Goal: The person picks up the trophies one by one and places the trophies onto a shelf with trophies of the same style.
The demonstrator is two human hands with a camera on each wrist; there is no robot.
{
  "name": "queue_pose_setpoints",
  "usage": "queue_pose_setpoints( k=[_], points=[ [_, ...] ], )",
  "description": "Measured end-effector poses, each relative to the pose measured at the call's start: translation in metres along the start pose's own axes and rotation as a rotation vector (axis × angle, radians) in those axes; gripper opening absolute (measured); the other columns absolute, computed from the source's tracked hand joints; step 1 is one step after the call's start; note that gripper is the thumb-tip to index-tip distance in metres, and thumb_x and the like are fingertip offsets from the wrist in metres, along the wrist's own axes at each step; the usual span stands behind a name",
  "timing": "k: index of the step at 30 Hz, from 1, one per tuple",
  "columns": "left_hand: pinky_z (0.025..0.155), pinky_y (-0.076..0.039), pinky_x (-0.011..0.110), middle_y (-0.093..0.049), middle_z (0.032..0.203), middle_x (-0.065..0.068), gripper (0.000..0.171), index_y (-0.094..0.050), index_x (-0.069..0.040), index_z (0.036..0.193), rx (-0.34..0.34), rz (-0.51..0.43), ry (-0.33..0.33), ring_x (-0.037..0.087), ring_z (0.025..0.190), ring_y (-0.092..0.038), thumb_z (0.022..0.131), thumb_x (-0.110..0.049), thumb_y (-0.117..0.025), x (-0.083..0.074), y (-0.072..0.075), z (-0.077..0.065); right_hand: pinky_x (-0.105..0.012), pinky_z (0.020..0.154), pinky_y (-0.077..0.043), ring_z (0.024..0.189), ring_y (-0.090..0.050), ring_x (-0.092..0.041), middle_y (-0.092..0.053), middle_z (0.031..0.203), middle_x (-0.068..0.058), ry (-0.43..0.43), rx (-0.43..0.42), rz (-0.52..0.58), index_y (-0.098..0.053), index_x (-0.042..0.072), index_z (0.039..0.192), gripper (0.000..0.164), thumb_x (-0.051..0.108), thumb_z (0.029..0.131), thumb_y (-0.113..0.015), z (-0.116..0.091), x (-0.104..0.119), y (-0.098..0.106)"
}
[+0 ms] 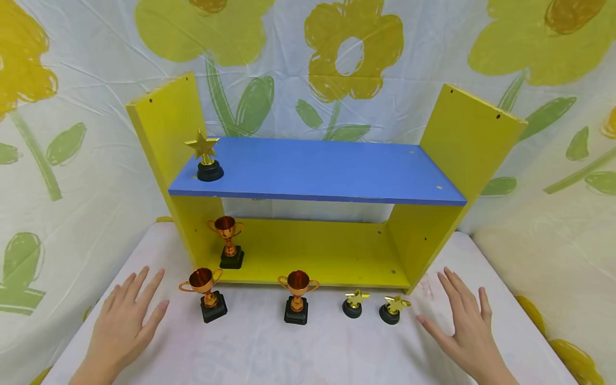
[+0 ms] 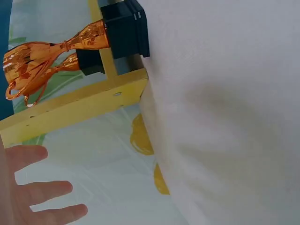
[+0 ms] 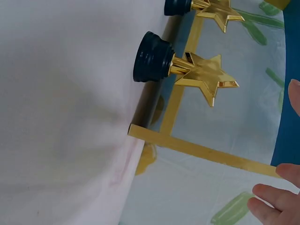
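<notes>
My left hand (image 1: pixel 122 315) is spread over the table's left side, holding nothing, just left of a bronze cup trophy (image 1: pixel 204 291) on a black base. Over on the right, my right hand (image 1: pixel 464 321) hovers with fingers apart, close to a gold star trophy (image 1: pixel 393 309). Beside that star stands another star trophy (image 1: pixel 353 303). A second cup trophy (image 1: pixel 297 297) is on the table in front of the shelf's middle. On the lower yellow board a third cup trophy (image 1: pixel 229 241) stands at the left end. A star trophy (image 1: pixel 207 158) sits on the blue board's left end.
The shelf unit has yellow side panels (image 1: pixel 474 139), a blue upper board (image 1: pixel 317 168) and a yellow lower board (image 1: pixel 313 251). It stands at the back of a white-covered table (image 1: pixel 250 353). Flower-printed cloth (image 1: pixel 289 32) hangs behind and at both sides.
</notes>
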State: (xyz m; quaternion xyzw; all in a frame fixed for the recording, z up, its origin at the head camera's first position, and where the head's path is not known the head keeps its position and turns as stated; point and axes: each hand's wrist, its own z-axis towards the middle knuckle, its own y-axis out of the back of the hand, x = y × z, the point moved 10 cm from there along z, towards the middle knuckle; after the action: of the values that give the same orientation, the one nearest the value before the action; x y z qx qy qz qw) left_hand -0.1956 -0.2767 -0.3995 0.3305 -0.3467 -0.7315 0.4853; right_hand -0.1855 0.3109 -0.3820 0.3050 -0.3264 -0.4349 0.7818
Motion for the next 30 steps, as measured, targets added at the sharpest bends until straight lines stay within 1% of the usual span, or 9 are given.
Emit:
queue_pose_setpoints(
  k=[2,5,7,9,13,16,21,25,30],
  points=[
    [0.12,-0.011,0.047,-0.047,0.144,0.024,0.055,-0.043,-0.016,0.151,-0.042,-0.014,-0.013,0.047,0.129,-0.041,0.099,-0.034,-0.052,-0.001,0.008,0.002,-0.058,0.117,0.005,0.148,-0.021,-0.019,-0.034,0.156,-0.017,0.013,-0.029,0.015,-0.038,0.004,0.151,0.092,0.055,0.082,-0.072,0.001,0.002,0.002],
    [0.113,-0.026,0.053,-0.053,0.138,0.023,0.051,-0.049,-0.013,0.147,-0.091,-0.035,-0.036,0.046,0.124,-0.047,0.099,-0.031,-0.053,-0.005,0.02,0.008,-0.056,0.117,0.003,0.148,-0.023,-0.017,-0.036,0.154,-0.019,0.023,-0.061,0.035,-0.04,0.002,0.149,0.09,0.063,0.086,-0.063,0.002,0.005,0.004],
    [0.103,-0.033,0.058,-0.056,0.136,0.023,0.05,-0.051,-0.012,0.145,-0.101,-0.052,-0.041,0.046,0.12,-0.049,0.098,-0.028,-0.054,-0.006,0.025,0.013,-0.056,0.118,0.003,0.147,-0.024,-0.019,-0.037,0.154,-0.02,0.02,-0.065,0.039,-0.04,0.003,0.15,0.089,0.061,0.086,-0.064,0.002,0.006,0.004],
    [0.093,-0.037,0.061,-0.057,0.134,0.021,0.049,-0.053,-0.011,0.143,-0.108,-0.062,-0.045,0.045,0.118,-0.051,0.097,-0.027,-0.056,-0.007,0.03,0.018,-0.056,0.118,0.002,0.147,-0.026,-0.021,-0.037,0.154,-0.021,0.018,-0.063,0.043,-0.04,0.003,0.15,0.088,0.057,0.085,-0.068,0.003,0.007,0.004],
    [0.086,-0.04,0.061,-0.06,0.13,0.02,0.046,-0.057,-0.008,0.139,-0.146,-0.084,-0.069,0.044,0.114,-0.054,0.096,-0.025,-0.056,-0.008,0.04,0.025,-0.056,0.118,0.001,0.146,-0.027,-0.024,-0.035,0.155,-0.019,0.018,-0.064,0.046,-0.04,0.003,0.15,0.087,0.052,0.084,-0.07,0.005,0.008,0.004],
    [0.084,-0.041,0.059,-0.062,0.127,0.02,0.044,-0.061,-0.004,0.133,-0.211,-0.093,-0.104,0.044,0.111,-0.057,0.098,-0.028,-0.052,-0.011,0.053,0.031,-0.055,0.119,-0.002,0.145,-0.028,-0.026,-0.035,0.155,-0.019,0.015,-0.067,0.052,-0.04,0.003,0.15,0.087,0.049,0.084,-0.071,0.006,0.008,0.004],
    [0.08,-0.044,0.058,-0.066,0.12,0.02,0.048,-0.066,-0.001,0.123,-0.299,-0.081,-0.136,0.042,0.104,-0.06,0.101,-0.038,-0.043,-0.013,0.074,0.039,-0.053,0.119,-0.011,0.14,-0.034,-0.035,-0.036,0.156,-0.017,0.006,-0.06,0.068,-0.04,0.003,0.15,0.087,0.033,0.078,-0.079,0.006,0.009,0.003],
    [0.079,-0.043,0.058,-0.067,0.119,0.019,0.045,-0.069,-0.002,0.117,-0.306,-0.076,-0.123,0.042,0.103,-0.061,0.101,-0.036,-0.044,-0.011,0.085,0.046,-0.048,0.12,-0.016,0.135,-0.039,-0.04,-0.038,0.155,-0.015,-0.002,-0.065,0.083,-0.041,0.004,0.15,0.087,0.028,0.076,-0.081,0.006,0.011,0.004],
    [0.082,-0.041,0.057,-0.066,0.121,0.018,0.043,-0.071,-0.003,0.111,-0.323,-0.078,-0.105,0.042,0.104,-0.06,0.102,-0.035,-0.044,-0.005,0.102,0.056,-0.037,0.12,-0.016,0.133,-0.042,-0.039,-0.042,0.152,-0.016,0.004,-0.081,0.094,-0.044,0.004,0.148,0.084,0.026,0.077,-0.081,0.007,0.014,0.005]
  ],
)
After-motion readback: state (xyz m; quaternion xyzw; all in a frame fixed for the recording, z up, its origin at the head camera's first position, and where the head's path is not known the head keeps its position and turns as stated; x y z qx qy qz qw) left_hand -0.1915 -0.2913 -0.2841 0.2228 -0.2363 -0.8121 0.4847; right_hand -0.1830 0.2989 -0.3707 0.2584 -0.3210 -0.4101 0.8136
